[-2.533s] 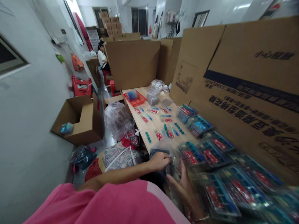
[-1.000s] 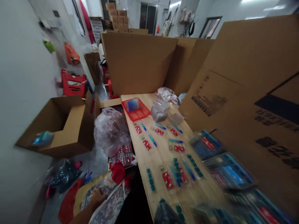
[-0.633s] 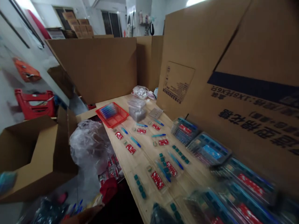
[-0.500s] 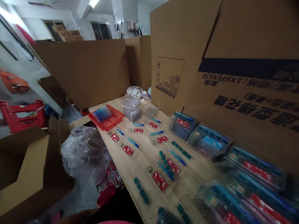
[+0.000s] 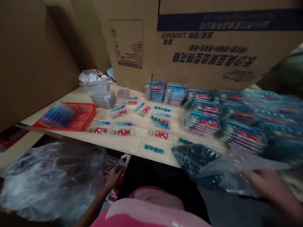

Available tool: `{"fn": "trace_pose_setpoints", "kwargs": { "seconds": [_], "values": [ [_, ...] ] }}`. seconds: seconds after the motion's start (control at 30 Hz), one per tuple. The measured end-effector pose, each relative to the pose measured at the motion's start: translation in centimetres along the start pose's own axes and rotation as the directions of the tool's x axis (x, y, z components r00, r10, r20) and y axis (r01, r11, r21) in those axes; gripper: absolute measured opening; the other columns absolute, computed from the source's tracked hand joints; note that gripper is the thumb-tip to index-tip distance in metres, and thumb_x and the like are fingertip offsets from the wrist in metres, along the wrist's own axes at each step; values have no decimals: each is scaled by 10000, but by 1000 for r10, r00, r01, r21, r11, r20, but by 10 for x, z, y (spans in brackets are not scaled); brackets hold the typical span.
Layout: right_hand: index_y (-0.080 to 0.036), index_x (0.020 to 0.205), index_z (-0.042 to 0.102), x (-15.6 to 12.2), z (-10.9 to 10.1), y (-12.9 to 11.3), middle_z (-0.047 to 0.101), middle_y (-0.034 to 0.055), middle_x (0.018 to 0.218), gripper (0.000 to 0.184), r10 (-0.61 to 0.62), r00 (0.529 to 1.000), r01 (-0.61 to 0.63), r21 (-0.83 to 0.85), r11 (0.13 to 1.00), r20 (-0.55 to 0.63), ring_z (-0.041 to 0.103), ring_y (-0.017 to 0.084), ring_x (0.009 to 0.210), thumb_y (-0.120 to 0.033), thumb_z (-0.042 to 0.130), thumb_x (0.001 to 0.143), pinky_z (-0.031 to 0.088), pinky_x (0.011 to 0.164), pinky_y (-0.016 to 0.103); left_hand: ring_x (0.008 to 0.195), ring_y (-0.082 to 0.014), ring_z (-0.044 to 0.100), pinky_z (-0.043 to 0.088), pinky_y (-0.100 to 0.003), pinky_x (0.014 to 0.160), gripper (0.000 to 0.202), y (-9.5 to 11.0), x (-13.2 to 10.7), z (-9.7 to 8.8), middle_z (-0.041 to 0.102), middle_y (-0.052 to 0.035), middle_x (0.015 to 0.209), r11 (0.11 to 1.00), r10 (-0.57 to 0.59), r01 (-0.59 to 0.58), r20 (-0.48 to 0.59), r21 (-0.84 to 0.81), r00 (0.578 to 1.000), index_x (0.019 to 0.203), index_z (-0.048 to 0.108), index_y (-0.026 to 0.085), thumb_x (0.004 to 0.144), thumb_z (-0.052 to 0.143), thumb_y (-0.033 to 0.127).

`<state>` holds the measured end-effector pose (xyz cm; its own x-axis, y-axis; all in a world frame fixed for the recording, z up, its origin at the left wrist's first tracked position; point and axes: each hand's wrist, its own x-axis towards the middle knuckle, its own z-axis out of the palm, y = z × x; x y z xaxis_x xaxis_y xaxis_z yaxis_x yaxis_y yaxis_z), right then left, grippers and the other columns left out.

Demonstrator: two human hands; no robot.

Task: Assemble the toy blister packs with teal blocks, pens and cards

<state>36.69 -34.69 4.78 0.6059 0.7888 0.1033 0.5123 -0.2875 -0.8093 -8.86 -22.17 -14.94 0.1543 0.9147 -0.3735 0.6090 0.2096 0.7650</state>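
Observation:
My right hand (image 5: 265, 181), blurred, grips the edge of a clear plastic bag (image 5: 236, 162) at the table's front edge. Dark teal pieces (image 5: 199, 154) fill the bag. Below the table edge on the other side, my left hand (image 5: 115, 175) is over red-and-white packets (image 5: 110, 161); its fingers are too dim and smeared to read. On the wooden table (image 5: 134, 138) lie several clear trays, some with a blue pen (image 5: 123, 124) and a red dotted packet (image 5: 124, 132). One tray nearest me holds a row of teal blocks (image 5: 153, 148).
Stacks of filled clear cases (image 5: 201, 121) crowd the right side. A red basket (image 5: 87, 116) with blue pens stands at the left, near stacked clear trays (image 5: 101, 94). Crumpled plastic sheeting (image 5: 52, 179) hangs by the table's left front. Tall cardboard (image 5: 146, 56) walls the back.
My view has swung right and down. Both hands have come into sight, the left by the red packets, the right at the plastic bag.

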Motion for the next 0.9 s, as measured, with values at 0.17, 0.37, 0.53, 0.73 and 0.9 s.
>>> {"fn": "trace_pose_setpoints", "kwargs": {
  "seconds": [0.17, 0.37, 0.53, 0.73, 0.9],
  "values": [
    [-225, 513, 593, -56, 13, -29, 581, 34, 531, 192, 19, 997, -14, 78, 997, -69, 509, 168, 512, -405, 660, 530, 394, 501, 290, 660, -172, 533, 411, -264, 621, 389, 21, -5, 23, 560, 8, 625, 978, 200, -190, 118, -89, 973, 702, 572, 178, 748, 466, 549],
    [-182, 525, 571, -137, 29, -61, 531, -1, 528, 165, -24, 999, 26, 105, 994, -24, 462, 123, 487, -302, 646, 611, 362, 461, 219, 677, -139, 514, 406, -245, 644, 319, 75, -23, 38, 577, -2, 685, 849, 528, -459, 436, -261, 729, 732, 582, 166, 815, 504, 464],
    [-179, 570, 501, -148, 50, -60, 462, -27, 540, 189, -182, 968, 176, 49, 983, 174, 399, 110, 500, -287, 550, 717, 316, 465, 205, 941, -210, 573, 441, -345, 857, 453, 91, -27, 42, 629, -88, 1053, 796, 604, -435, 587, -421, 539, 1110, 594, 169, 807, 540, 501],
    [-185, 569, 416, -123, 123, -40, 424, -39, 551, 96, -283, 860, 346, -77, 935, 425, 390, 103, 527, -122, 433, 639, 252, 525, 221, 1244, -273, 446, 301, -426, 1072, 490, 81, -34, 44, 563, -33, 1297, 868, 485, -170, 726, -467, 487, 1271, 538, 277, 854, 473, 527],
    [-184, 587, 436, -127, 141, -43, 447, -43, 562, 132, -358, 809, 411, -12, 912, 465, 415, 96, 526, -57, 432, 623, 244, 530, 217, 1267, -262, 436, 300, -395, 1084, 430, 66, -47, 26, 578, 14, 1289, 896, 394, -58, 729, -440, 560, 1202, 600, 320, 869, 434, 535]
  ]
}}
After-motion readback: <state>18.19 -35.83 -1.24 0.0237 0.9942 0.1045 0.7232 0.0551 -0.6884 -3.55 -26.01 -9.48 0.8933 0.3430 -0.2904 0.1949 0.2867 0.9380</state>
